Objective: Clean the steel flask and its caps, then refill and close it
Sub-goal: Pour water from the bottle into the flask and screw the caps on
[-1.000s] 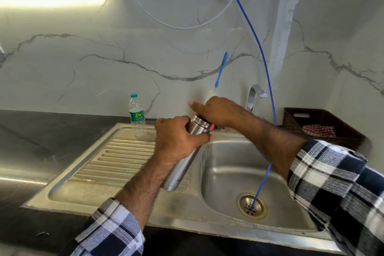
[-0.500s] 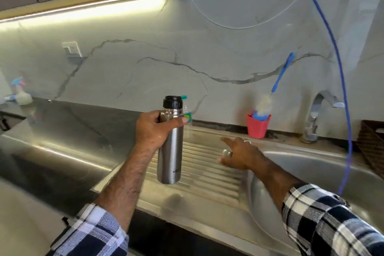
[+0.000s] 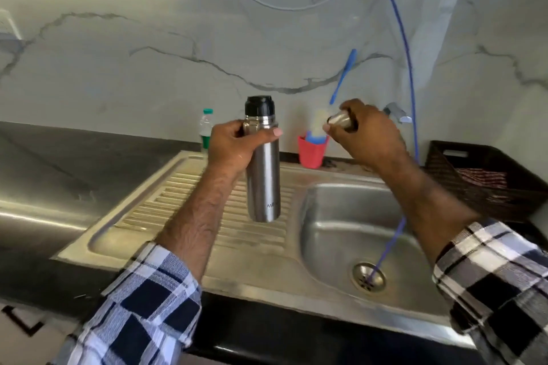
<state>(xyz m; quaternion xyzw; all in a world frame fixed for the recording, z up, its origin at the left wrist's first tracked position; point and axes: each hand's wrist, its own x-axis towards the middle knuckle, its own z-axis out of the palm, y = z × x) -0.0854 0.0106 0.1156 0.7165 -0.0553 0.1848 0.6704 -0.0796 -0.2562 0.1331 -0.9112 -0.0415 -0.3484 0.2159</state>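
Above the sink (image 3: pixel 341 195), left hand (image 3: pixel 234 147) grips the smooth, likely slippery steel flask (image 3: pixel 263 175) near its neck; right hand (image 3: pixel 366 133) clasps the steel cap (image 3: pixel 339 120).

Brushed steel flask (image 3: pixel 263 175): upper body hidden under left hand (image 3: pixel 234 147) fingers; printed logo near base too small to read. Small steel outer cap (image 3: pixel 339 120) mostly buried in right hand (image 3: pixel 366 135), motion-blurred, only its rim shows. Chrome tap (image 3: pixel 396 112) largely blocked by that hand. Clear plastic water bottle with green lid (image 3: pixel 206 127): lower part behind left hand, label unreadable. Blue-handled bottle brush (image 3: pixel 344 77): bristles blurred. Dark woven basket (image 3: pixel 486 184) cut by right edge; red-checked contents unclear.
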